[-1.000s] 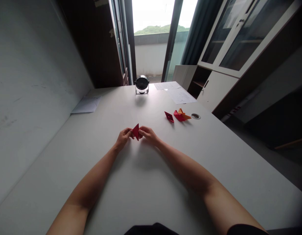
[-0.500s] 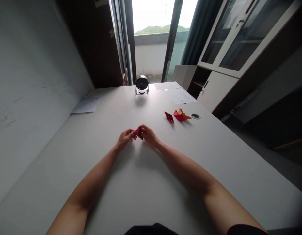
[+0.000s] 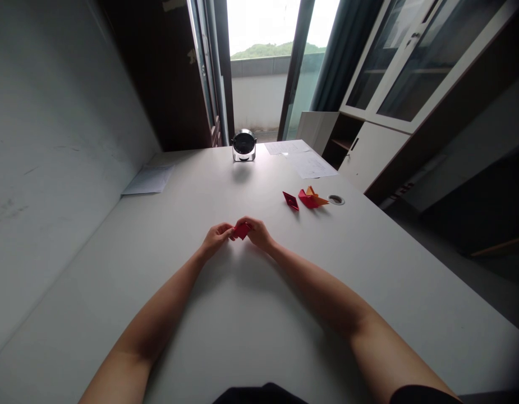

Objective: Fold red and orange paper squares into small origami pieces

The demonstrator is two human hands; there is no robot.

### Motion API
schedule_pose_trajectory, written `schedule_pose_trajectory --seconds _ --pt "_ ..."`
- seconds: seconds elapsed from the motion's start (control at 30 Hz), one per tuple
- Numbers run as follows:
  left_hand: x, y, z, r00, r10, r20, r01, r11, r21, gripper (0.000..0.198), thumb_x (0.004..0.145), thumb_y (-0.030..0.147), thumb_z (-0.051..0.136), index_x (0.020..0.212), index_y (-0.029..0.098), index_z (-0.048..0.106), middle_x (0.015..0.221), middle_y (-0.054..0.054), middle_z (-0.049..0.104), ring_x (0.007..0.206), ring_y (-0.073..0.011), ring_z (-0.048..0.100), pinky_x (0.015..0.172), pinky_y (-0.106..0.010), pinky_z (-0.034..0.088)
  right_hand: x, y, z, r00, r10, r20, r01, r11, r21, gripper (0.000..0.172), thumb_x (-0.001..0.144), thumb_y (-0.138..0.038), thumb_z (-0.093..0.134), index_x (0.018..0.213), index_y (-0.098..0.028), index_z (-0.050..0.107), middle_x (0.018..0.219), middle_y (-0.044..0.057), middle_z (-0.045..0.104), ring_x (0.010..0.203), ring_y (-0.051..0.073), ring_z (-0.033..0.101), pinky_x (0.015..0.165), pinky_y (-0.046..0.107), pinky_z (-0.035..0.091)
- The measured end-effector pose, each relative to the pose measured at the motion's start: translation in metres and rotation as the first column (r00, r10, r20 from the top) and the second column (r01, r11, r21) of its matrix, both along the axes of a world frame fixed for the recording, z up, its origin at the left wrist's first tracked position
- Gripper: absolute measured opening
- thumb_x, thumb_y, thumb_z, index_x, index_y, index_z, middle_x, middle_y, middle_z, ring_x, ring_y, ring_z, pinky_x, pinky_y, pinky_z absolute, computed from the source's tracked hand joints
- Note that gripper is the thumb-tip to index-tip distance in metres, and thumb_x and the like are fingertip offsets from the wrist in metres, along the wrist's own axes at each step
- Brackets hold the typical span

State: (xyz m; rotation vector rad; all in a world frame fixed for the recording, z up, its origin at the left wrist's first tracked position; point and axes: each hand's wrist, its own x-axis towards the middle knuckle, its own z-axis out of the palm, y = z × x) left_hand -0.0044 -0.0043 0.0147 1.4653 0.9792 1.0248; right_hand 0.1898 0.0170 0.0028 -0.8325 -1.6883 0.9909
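Between my two hands, just above the white table (image 3: pixel 225 336), is a small piece of folded red paper (image 3: pixel 242 230). My left hand (image 3: pixel 217 235) pinches its left corner between thumb and fingers. The right side of the paper is gripped by my right hand (image 3: pixel 256 230), whose fingers curl over the top edge. Farther off to the right lies a red folded paper piece (image 3: pixel 290 201). Beside it a red and an orange folded paper shape (image 3: pixel 312 198) sit close together, touching or overlapping.
A roll of tape (image 3: pixel 336 200) lies right of the folded shapes. At the far edge stands a round black device on a metal stand (image 3: pixel 244 146). Paper sheets lie at the back right (image 3: pixel 312 165) and against the left wall (image 3: pixel 148 179).
The red paper between my hands has turned and flattened: its dark inner opening showed before, and now a flat red face shows. My right fingers have shifted slightly.
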Motion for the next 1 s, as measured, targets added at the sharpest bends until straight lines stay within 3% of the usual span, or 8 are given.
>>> schedule_pose_trajectory --seconds 0.3,0.43,0.67,0.83,1.0 --pt "0.000 0.003 -0.007 0.998 0.032 0.048 -0.032 0.999 -0.014 0.034 0.080 0.046 0.075 0.091 0.014 0.069 0.073 -0.004 0.069 0.066 -0.0153 0.062 0.068 -0.029 0.049 0.002 0.003 0.001 0.999 -0.011 -0.052 0.008 0.999 -0.050 0.029 0.088 -0.027 0.045 0.089 -0.019 0.073 0.085 0.004 0.072 0.078 0.018 0.065 0.076 0.031 0.052" --pt "0.000 0.004 -0.009 0.997 0.068 0.044 -0.069 0.997 0.017 0.031 0.082 0.044 0.073 0.088 0.014 0.067 0.073 -0.003 0.068 0.066 -0.0147 0.061 0.067 -0.028 0.048 0.002 0.002 0.001 0.996 -0.057 -0.062 0.054 0.997 -0.052 0.028 0.092 -0.038 0.051 0.099 -0.019 0.070 0.085 0.005 0.071 0.076 0.018 0.063 0.072 0.030 0.051" --pt "-0.001 0.006 -0.012 0.971 0.225 0.080 -0.230 0.971 0.062 0.029 0.080 0.043 0.072 0.084 0.016 0.064 0.078 -0.002 0.066 0.071 -0.0149 0.062 0.069 -0.027 0.050 -0.001 0.005 -0.008 0.983 -0.025 0.179 0.029 0.999 -0.016 0.035 0.088 -0.042 0.065 0.116 -0.021 0.068 0.068 -0.002 0.064 0.062 0.013 0.056 0.062 0.026 0.046" --pt "-0.002 0.006 -0.014 0.975 0.213 0.060 -0.218 0.973 0.075 0.028 0.081 0.043 0.071 0.086 0.016 0.065 0.080 -0.002 0.066 0.073 -0.0151 0.062 0.071 -0.028 0.051 -0.002 0.006 -0.012 0.979 0.011 0.203 0.000 0.999 -0.052 0.022 0.086 -0.037 0.070 0.100 -0.020 0.070 0.075 0.002 0.069 0.069 0.016 0.063 0.067 0.029 0.051" --pt "-0.001 0.006 -0.013 0.979 0.185 0.085 -0.191 0.979 0.066 0.033 0.082 0.046 0.071 0.092 0.016 0.064 0.086 -0.005 0.069 0.078 -0.0174 0.066 0.075 -0.032 0.055 -0.002 0.006 -0.011 0.974 -0.043 0.222 0.050 0.998 -0.029 0.013 0.087 -0.033 0.066 0.088 -0.020 0.068 0.070 -0.002 0.067 0.065 0.013 0.059 0.063 0.026 0.046"
